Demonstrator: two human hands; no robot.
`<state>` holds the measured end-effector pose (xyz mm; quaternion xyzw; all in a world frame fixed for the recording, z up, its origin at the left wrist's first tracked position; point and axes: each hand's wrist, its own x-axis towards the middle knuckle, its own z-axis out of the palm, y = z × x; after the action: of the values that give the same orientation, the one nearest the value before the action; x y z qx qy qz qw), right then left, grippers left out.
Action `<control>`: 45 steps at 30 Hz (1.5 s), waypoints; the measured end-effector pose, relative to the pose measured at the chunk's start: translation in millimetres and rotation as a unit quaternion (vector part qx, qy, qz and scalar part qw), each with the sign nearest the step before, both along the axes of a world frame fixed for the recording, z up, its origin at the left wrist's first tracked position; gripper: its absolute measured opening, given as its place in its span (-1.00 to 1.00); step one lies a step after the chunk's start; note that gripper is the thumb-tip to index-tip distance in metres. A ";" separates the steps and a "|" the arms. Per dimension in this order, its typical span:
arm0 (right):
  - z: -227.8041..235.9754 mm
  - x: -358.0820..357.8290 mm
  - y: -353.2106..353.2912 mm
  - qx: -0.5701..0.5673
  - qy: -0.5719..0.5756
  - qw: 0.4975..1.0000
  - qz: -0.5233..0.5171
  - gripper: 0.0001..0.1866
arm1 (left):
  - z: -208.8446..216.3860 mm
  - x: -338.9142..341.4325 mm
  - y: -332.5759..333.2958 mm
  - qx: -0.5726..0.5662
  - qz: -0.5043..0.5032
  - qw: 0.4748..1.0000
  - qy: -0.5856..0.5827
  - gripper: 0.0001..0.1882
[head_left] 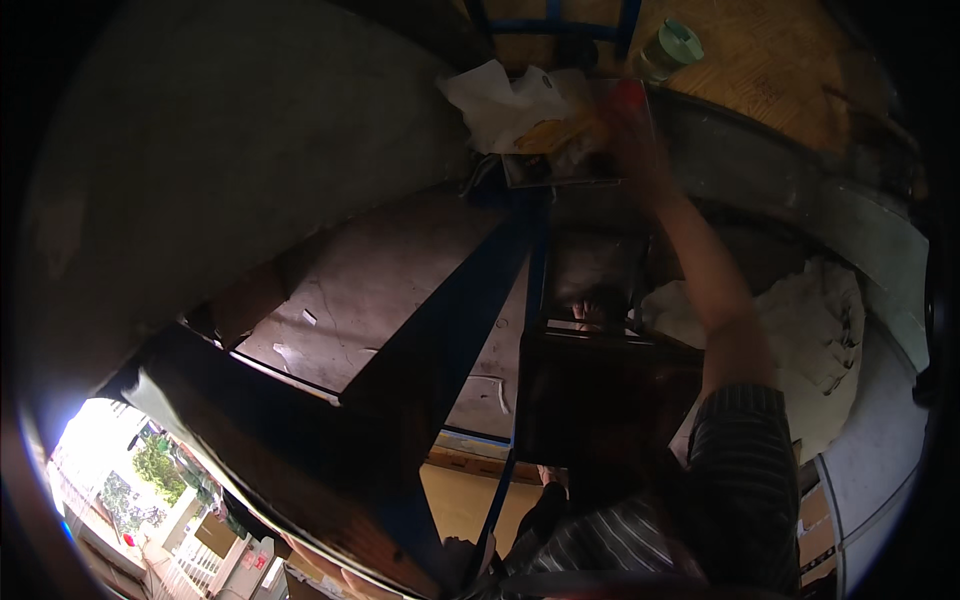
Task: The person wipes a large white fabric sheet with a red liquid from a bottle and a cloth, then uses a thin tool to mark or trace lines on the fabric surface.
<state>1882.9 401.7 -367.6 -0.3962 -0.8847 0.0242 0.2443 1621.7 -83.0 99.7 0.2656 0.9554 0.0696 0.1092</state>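
Right hand (pixel 632 125): extended up from a striped sleeve (pixel 745 470) at five o'clock toward one o'clock of the view, and laid against the right edge of a flat framed picture (pixel 575 150); whether the fingers are clamped on it cannot be told (motion blur).
Left hand: not seen.
Framed picture: lying at twelve o'clock, on the top of a blue metal frame (pixel 470 300).
White paper (pixel 500 100): crumpled, touching the picture at its ten o'clock corner.
Green cup (pixel 672 47): near the hand, at its one o'clock, on a yellow wooden surface (pixel 770 70).
White cloth (pixel 820 330): bunched at three o'clock, beside the forearm.
Dark wooden box (pixel 600 400): below centre.
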 end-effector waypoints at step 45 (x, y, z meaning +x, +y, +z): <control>21.9 -140.2 130.9 -0.165 0.481 0.855 -0.106 -0.64 | -0.7 -6.6 35.5 -0.061 -0.005 0.998 0.010 -0.10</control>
<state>1742.7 532.6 -345.8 -0.4607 -0.5929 0.3310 0.5716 1615.1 -47.5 99.0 0.2638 0.9575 0.0077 0.1161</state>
